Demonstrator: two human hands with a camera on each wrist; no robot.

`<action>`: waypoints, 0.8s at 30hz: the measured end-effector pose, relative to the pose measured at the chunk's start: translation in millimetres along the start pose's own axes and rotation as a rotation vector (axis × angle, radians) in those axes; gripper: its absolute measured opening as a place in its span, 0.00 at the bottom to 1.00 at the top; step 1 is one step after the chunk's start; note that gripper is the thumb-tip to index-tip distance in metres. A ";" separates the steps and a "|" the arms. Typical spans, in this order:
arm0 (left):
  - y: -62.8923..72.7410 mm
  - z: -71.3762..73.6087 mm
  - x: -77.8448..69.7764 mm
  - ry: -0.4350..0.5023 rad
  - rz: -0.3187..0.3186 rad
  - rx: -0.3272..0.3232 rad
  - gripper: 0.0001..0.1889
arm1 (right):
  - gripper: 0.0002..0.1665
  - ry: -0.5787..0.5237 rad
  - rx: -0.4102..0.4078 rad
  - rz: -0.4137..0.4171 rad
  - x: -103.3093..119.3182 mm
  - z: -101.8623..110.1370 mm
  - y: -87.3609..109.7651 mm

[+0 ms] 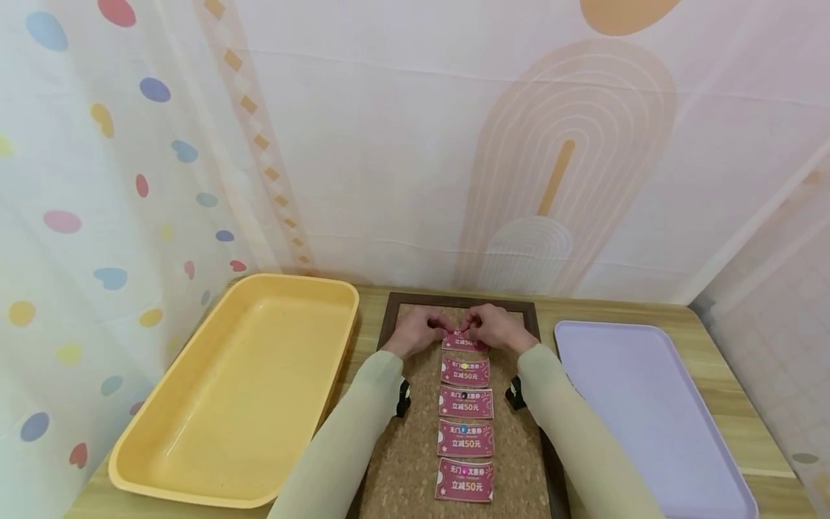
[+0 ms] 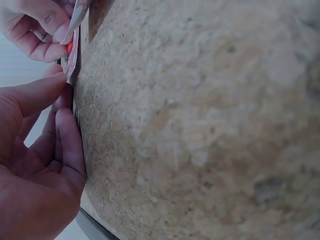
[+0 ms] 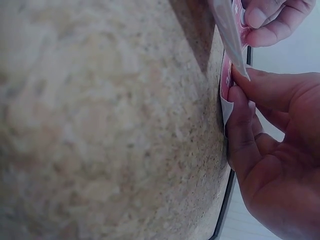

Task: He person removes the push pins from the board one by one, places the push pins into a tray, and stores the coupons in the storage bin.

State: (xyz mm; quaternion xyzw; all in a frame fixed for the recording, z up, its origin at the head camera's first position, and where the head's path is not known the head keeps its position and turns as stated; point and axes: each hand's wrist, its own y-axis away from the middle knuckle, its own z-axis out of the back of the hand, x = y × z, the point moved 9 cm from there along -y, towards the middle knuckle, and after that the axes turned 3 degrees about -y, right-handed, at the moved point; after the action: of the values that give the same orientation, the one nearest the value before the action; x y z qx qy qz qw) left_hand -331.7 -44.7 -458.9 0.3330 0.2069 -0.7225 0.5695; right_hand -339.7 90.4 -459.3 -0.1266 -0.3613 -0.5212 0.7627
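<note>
The person leans both hands over the far end of a cork board [image 1: 405,461], where the farthest pink coupon [image 1: 465,343] lies, last in a column running from near to far. The left hand [image 1: 418,331] pinches that coupon's left edge between thumb and finger. The right hand [image 1: 496,328], just beside it, has thumb and fingertips closed on a small red-orange piece [image 2: 69,47], perhaps a pin, though the fingers mostly hide it. Nearer, four more coupons carry one pin each: yellow pin [image 1: 464,366], black pin [image 1: 464,395], blue pin [image 1: 463,429] and, nearest, pink pin [image 1: 465,471]. A yellow tray [image 1: 253,389] sits left of the board, a lilac tray [image 1: 648,411] right, all on a wooden table [image 1: 372,317].
</note>
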 end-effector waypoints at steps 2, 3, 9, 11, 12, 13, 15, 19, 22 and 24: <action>-0.7 0.0 0.0 0.006 -0.001 0.002 0.08 | 0.02 0.005 0.000 0.003 -0.5 0.4 -0.8; -1.0 -0.1 0.1 0.011 0.000 0.002 0.08 | 0.02 0.004 0.002 0.002 -0.7 0.5 -1.1; -1.0 -2.0 1.1 0.021 0.017 0.006 0.08 | 0.02 -0.005 0.019 0.008 -1.7 -0.6 -0.7; -0.9 -2.7 1.4 0.021 0.023 0.007 0.08 | 0.03 -0.011 0.027 0.021 -1.0 -1.0 0.2; -0.9 -2.7 1.1 0.019 0.024 0.007 0.08 | 0.03 -0.014 0.033 0.028 -0.4 -1.0 0.9; -0.6 -2.7 0.9 0.023 0.026 0.008 0.08 | 0.03 -0.020 0.039 0.034 0.2 -1.0 1.7; -0.6 -2.7 0.4 0.027 0.033 0.008 0.08 | 0.04 -0.037 0.052 0.048 1.0 -0.6 3.2; -0.6 -2.9 -0.7 0.027 0.045 0.009 0.08 | 0.05 -0.084 0.078 0.058 1.7 2.4 6.5; -1.8 -3.0 -1.4 0.013 0.053 0.001 0.07 | 0.05 -0.126 0.075 0.041 -1.1 6.2 7.9; -3.1 -2.3 -2.2 -0.007 0.054 -0.014 0.07 | 0.05 -0.146 0.053 0.030 -4.0 9.2 7.6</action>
State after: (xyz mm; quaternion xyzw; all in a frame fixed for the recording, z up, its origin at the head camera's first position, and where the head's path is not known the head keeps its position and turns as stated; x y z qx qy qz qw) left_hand -333.9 -40.8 -459.2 0.3321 0.2011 -0.7065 0.5918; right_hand -337.6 101.7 -454.2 -0.1494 -0.4279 -0.4893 0.7451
